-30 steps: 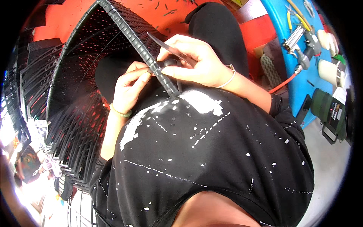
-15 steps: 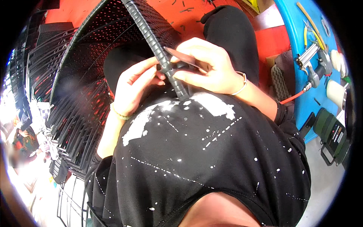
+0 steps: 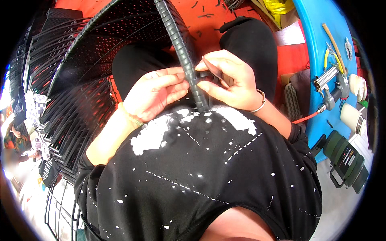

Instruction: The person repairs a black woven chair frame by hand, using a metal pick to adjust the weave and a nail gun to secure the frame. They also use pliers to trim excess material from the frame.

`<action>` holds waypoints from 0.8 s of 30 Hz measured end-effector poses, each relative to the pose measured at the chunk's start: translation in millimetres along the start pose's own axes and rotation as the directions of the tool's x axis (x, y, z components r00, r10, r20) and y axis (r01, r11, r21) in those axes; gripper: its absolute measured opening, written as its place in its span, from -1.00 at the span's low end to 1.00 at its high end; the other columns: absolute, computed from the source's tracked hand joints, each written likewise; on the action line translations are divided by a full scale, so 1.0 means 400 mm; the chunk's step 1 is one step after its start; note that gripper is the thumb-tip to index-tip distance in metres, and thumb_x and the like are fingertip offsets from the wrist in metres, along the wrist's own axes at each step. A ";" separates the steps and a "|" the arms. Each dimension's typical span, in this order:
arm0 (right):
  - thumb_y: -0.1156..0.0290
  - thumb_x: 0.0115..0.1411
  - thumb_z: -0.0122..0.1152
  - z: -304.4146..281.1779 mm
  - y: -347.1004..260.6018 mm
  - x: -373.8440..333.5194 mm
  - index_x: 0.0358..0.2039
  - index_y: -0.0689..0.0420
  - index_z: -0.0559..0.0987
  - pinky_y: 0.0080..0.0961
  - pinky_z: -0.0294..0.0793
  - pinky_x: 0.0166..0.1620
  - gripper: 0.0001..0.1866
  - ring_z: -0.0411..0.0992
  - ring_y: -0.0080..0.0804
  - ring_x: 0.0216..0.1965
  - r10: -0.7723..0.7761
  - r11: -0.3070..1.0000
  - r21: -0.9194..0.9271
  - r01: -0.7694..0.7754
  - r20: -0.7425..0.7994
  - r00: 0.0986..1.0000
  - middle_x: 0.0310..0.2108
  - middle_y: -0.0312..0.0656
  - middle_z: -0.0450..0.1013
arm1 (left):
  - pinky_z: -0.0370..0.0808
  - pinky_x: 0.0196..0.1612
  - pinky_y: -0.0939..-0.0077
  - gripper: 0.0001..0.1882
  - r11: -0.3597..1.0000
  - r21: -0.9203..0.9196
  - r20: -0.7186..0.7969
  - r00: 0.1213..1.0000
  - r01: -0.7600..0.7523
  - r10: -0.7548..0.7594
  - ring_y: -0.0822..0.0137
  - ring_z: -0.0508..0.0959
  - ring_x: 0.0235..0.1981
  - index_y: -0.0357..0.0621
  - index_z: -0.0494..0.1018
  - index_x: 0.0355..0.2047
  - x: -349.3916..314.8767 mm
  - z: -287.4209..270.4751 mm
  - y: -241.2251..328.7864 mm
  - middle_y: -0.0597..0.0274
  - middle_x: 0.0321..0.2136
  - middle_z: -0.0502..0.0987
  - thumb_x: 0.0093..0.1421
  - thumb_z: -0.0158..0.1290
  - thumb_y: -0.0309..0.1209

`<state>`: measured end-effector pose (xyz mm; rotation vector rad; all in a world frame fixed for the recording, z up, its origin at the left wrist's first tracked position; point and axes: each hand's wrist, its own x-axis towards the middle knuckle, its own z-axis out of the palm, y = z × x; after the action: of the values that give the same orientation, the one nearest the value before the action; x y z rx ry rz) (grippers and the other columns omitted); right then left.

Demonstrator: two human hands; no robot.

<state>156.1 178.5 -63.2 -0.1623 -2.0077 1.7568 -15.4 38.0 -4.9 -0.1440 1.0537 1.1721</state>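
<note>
A black wrapped bar [image 3: 179, 36], wound with flat black strip, slants down toward my lap, its near end against my dark top. It forms the edge of a black woven frame [image 3: 132, 26] that spreads to the left. My left hand [image 3: 155, 90] is at the bar's left side, fingers bent and fingertips against it; what lies behind them is hidden. My right hand [image 3: 231, 80] grips a knife [image 3: 213, 69] with a pointed blade, slanting up beside the bar. The right thumb and forefinger reach to the bar's right side, where a dark piece shows between them.
Several black frames [image 3: 72, 108] are stacked at the left. On the right, a blue table [image 3: 303, 24] bears pliers [image 3: 330, 50], an air tool [image 3: 335, 94] with a red hose, and a cream cup [image 3: 350, 116]. A green case [image 3: 343, 158] stands below it. Black scraps [image 3: 206, 16] litter the red floor.
The view has shifted slightly. The knife blade has turned from lying across the bar to pointing up beside it. My left fingers have loosened a little along the bar.
</note>
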 end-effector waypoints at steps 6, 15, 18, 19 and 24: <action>0.67 -0.03 0.35 -0.006 0.001 0.007 -0.18 0.38 0.53 -0.53 0.44 -0.10 -0.65 0.44 -0.38 -0.17 -0.054 0.998 -0.027 0.055 0.022 0.998 -0.19 -0.06 0.43 | 0.60 -0.18 0.61 -0.72 0.994 -0.062 0.061 0.995 0.087 -0.083 0.42 0.60 -0.28 -0.39 0.45 -0.08 0.022 -0.044 0.009 0.14 -0.27 0.58 0.30 -0.03 -0.43; 0.64 -0.03 0.35 -0.001 0.013 0.014 -0.19 0.37 0.52 -0.48 0.45 -0.11 -0.65 0.44 -0.31 -0.18 -0.119 0.993 -0.007 0.119 -0.013 0.993 -0.22 -0.04 0.45 | 0.64 -0.17 0.51 -0.72 0.966 -0.228 0.202 0.976 0.124 -0.077 0.33 0.61 -0.22 -0.40 0.41 -0.06 0.026 -0.041 0.035 0.05 -0.22 0.56 0.33 -0.09 -0.44; 0.64 -0.03 0.35 -0.003 0.010 0.014 -0.19 0.38 0.52 -0.48 0.45 -0.11 -0.65 0.45 -0.32 -0.17 -0.116 0.993 -0.026 0.115 -0.005 0.993 -0.22 -0.04 0.45 | 0.63 -0.12 0.46 -0.71 0.962 -0.245 0.226 0.972 0.119 -0.063 0.29 0.60 -0.15 -0.41 0.38 -0.02 0.016 -0.041 0.032 0.02 -0.16 0.54 0.33 -0.10 -0.47; 0.64 -0.03 0.35 -0.002 0.011 0.014 -0.19 0.38 0.52 -0.48 0.45 -0.11 -0.65 0.45 -0.32 -0.18 -0.116 0.993 -0.025 0.115 -0.009 0.993 -0.22 -0.04 0.45 | 0.61 -0.07 0.43 -0.71 0.968 -0.227 0.233 0.971 0.105 -0.051 0.25 0.58 -0.11 -0.41 0.37 0.01 0.013 -0.046 0.027 0.00 -0.12 0.53 0.31 -0.09 -0.52; 0.63 -0.03 0.35 -0.001 0.011 0.013 -0.19 0.39 0.52 -0.50 0.46 -0.13 -0.66 0.45 -0.32 -0.20 -0.110 0.994 -0.023 0.109 -0.018 0.994 -0.22 -0.04 0.44 | 0.62 -0.07 0.43 -0.69 0.947 -0.287 0.218 0.973 0.143 -0.080 0.21 0.60 -0.14 -0.44 0.35 0.02 0.013 -0.054 0.013 -0.03 -0.13 0.53 0.28 -0.08 -0.60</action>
<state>150.7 181.5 -66.1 -0.0745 -1.9838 1.6595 -32.4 30.9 -18.5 -0.3127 0.6733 1.2108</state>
